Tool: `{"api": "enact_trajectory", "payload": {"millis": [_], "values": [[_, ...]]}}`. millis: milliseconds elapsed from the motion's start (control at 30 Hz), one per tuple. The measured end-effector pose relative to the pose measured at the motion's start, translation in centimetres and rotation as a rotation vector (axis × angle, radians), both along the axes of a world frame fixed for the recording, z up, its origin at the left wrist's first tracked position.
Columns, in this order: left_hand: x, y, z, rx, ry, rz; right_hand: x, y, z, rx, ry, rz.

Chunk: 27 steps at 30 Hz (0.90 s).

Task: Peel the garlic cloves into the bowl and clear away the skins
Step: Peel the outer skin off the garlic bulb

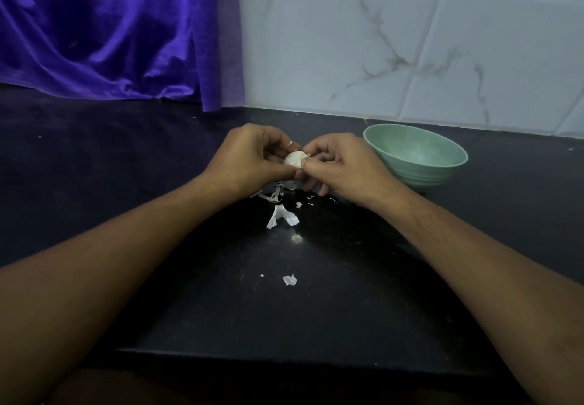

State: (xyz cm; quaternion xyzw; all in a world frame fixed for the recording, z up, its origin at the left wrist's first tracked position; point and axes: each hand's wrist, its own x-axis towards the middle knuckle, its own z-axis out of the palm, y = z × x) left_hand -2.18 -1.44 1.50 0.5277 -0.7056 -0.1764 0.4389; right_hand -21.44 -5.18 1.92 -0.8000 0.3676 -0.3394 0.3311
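A white garlic bulb (293, 159) is held above the black counter between both hands. My left hand (249, 158) grips it from the left with curled fingers and thumb. My right hand (339, 164) pinches the skin at its right side. A pale green bowl (442, 169) stands on the counter just right of my right hand; what I can see of its inside holds nothing. Loose white skins (281, 215) lie on the counter under and in front of the hands, and a smaller scrap of skin (289, 279) lies nearer to me.
The black counter (126, 167) runs to a front edge close to me. A purple cloth (104, 31) hangs at the back left. A white marbled tile wall (410, 41) stands behind the bowl.
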Motion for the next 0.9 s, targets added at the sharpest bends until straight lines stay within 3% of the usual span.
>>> {"api": "enact_trajectory", "payload": {"millis": [300,533,900], "values": [[-0.6,-0.5,-0.9,-0.005,0.034,0.049,1.7,0.1,-1.2,0.010,-0.079,-0.185],[-1.4,-0.7,-1.2,-0.009,0.030,0.048,2.0,0.2,-1.4,0.258,-0.236,-0.213],[-1.2,-1.6,-1.6,0.079,0.173,0.019,2.3,0.8,-0.8,0.461,-0.387,-0.234]]}}
